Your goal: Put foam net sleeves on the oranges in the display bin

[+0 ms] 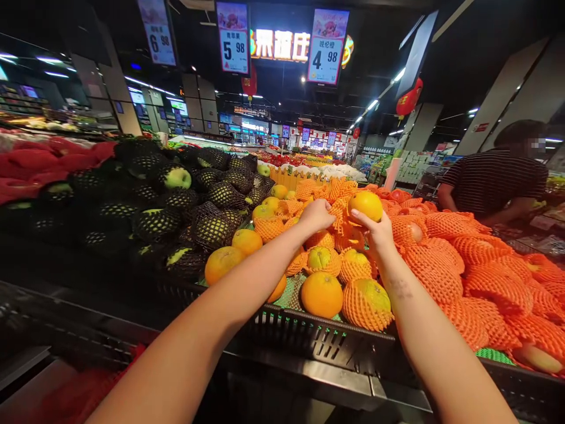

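Right hand (pixel 380 231): clasped round a bare orange (pixel 365 205), near the right edge of the crate (pixel 324 337).
Left hand (pixel 316 215): apart from it, curled beside foam netting (pixel 341 213); whether gripping, I can't tell.

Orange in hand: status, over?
Right hand holding bare orange. Left hand at orange foam netting, grip unclear. Netted oranges crowded below hands.
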